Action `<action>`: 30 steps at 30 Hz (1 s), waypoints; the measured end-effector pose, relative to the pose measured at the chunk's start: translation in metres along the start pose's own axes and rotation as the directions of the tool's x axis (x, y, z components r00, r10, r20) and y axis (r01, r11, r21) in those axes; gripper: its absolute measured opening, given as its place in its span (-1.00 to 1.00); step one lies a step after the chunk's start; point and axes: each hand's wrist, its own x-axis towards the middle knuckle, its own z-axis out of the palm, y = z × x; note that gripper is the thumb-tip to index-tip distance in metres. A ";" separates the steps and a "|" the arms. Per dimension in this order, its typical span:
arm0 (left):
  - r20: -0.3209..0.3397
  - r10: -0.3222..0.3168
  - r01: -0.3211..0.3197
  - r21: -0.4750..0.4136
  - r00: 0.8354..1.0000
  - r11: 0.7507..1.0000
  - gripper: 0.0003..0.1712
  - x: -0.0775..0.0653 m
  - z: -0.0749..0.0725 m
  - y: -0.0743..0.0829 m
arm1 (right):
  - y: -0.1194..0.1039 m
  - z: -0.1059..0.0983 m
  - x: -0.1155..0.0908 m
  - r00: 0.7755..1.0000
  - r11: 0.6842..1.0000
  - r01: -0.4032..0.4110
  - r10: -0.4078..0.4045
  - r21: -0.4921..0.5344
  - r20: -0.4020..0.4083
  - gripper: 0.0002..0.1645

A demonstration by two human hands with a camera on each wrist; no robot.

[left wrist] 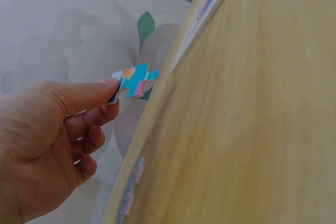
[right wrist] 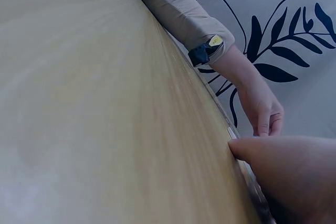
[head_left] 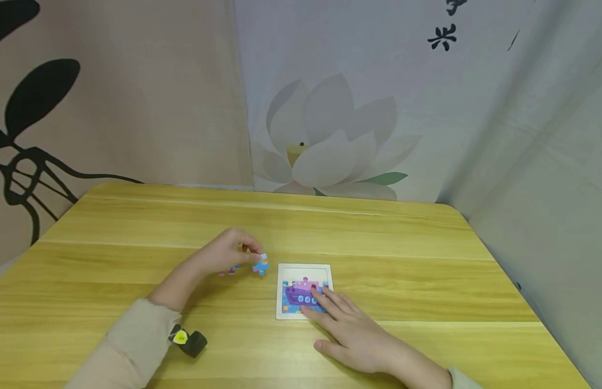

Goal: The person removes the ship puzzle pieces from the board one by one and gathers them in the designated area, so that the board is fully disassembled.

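My left hand pinches a blue jigsaw puzzle piece between thumb and forefinger, above the table left of a white puzzle tray. In the left wrist view that piece shows blue with orange, pink and white patches, and the other fingers are curled. Joined pieces with a purple and pink ship picture fill the tray's lower part; its upper strip is bare white. My right hand rests with extended fingers on the tray's right side, covering some pieces. The right wrist view mostly hides the tray.
Several loose puzzle pieces lie on the wooden table beneath and beside the left hand. A dark strap device is on the left wrist. Behind the table hangs a curtain with a flower print.
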 end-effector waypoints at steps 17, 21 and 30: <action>0.015 -0.003 0.002 0.045 1.000 0.999 -0.89 0.003 0.001 -0.017 | 0.000 -0.001 0.000 1.000 1.000 -0.008 0.007 0.014 0.009 -0.30; 0.026 0.006 -0.008 0.075 1.000 0.997 -0.89 0.005 0.002 -0.023 | 0.001 0.000 0.000 1.000 1.000 -0.002 0.002 0.014 0.004 -0.30; 0.047 0.164 -0.171 0.226 0.985 0.959 -0.90 0.006 0.001 -0.032 | 0.000 -0.001 0.000 1.000 1.000 -0.002 0.002 0.021 0.001 -0.30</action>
